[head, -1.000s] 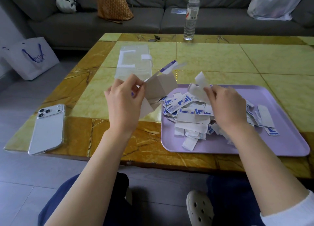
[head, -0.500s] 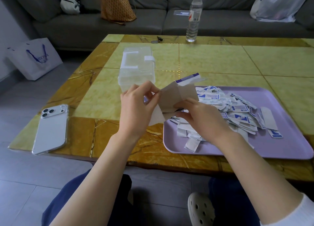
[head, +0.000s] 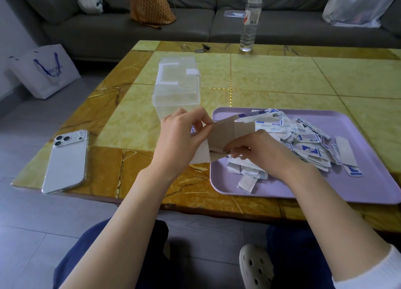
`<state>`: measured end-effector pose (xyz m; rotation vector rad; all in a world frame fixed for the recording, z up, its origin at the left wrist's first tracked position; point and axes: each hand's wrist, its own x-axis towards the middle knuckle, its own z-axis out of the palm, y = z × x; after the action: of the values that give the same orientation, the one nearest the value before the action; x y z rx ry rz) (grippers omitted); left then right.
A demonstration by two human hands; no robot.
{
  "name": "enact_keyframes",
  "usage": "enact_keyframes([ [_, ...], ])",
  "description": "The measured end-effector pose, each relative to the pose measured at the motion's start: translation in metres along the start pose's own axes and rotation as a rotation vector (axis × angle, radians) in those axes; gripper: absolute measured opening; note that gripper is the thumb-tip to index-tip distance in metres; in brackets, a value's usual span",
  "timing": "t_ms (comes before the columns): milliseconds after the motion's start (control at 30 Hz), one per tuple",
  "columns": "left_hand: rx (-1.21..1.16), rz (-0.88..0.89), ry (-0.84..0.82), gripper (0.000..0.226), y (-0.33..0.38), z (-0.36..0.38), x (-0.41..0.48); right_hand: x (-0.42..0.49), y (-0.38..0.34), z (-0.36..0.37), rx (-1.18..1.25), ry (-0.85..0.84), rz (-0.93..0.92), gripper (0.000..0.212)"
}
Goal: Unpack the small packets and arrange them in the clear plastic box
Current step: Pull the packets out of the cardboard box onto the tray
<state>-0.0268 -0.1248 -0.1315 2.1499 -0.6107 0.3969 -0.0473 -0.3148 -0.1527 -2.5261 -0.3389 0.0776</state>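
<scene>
The right hand (head: 267, 154) has left the heap and joined the left hand (head: 180, 141) on the opened cardboard carton (head: 225, 134), both pinching its edges. The small packets (head: 303, 141) lie heaped on the purple tray (head: 368, 191); the clear plastic box (head: 175, 87) behind looks closed, still unfilled.

The table (head: 271, 76) has pale yellow-green tiles inside an amber-brown border veined with dark and pale lines. On its right, a lilac tray (head: 368, 191) carries white packets (head: 303, 145) printed in blue. The opened carton (head: 225, 136) is grey-brown inside, with a white near flap and a blue-and-white far edge. The clear plastic box (head: 175, 93) has a white latch and handle. Near left lies a silver-white phone (head: 65, 160). The far sofa (head: 195, 28) is grey and bears an orange-brown tote (head: 152, 4) with a fine lattice pattern; the paper bag (head: 45, 71) at far left is white with blue lettering. The trousers (head: 86, 256) are dark blue, the shoe (head: 256, 267) cream
</scene>
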Motion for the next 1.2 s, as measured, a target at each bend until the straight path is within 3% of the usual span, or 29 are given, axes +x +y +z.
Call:
enact_keyframes([
  [133, 0.020, -0.007, 0.003, 0.007, 0.000, 0.000, -0.001, 0.000, -0.003, 0.002, -0.145, 0.063, -0.087, 0.020],
  [300, 0.056, -0.020, 0.079, 0.006, -0.003, -0.002, 0.000, 0.001, 0.000, 0.004, -0.144, 0.313, -0.082, 0.018],
  [633, 0.108, -0.061, 0.213, 0.012, -0.018, -0.016, 0.000, -0.011, 0.024, -0.018, -0.101, 0.653, 0.116, 0.030],
  [833, 0.165, -0.077, 0.218, 0.015, -0.021, -0.024, -0.004, -0.019, 0.034, -0.022, -0.239, 0.660, 0.257, 0.028],
  [967, 0.198, -0.113, 0.219, 0.013, -0.022, -0.028, -0.007, -0.017, 0.033, -0.018, -0.245, 0.635, 0.235, 0.020],
  [1100, 0.181, -0.108, 0.210, 0.012, -0.023, -0.031, -0.010, -0.010, 0.023, -0.010, -0.297, 0.573, 0.163, 0.038],
  [1200, 0.163, -0.156, 0.249, 0.014, -0.022, -0.034, -0.010, -0.006, 0.008, -0.001, -0.237, 0.484, 0.103, 0.036],
])
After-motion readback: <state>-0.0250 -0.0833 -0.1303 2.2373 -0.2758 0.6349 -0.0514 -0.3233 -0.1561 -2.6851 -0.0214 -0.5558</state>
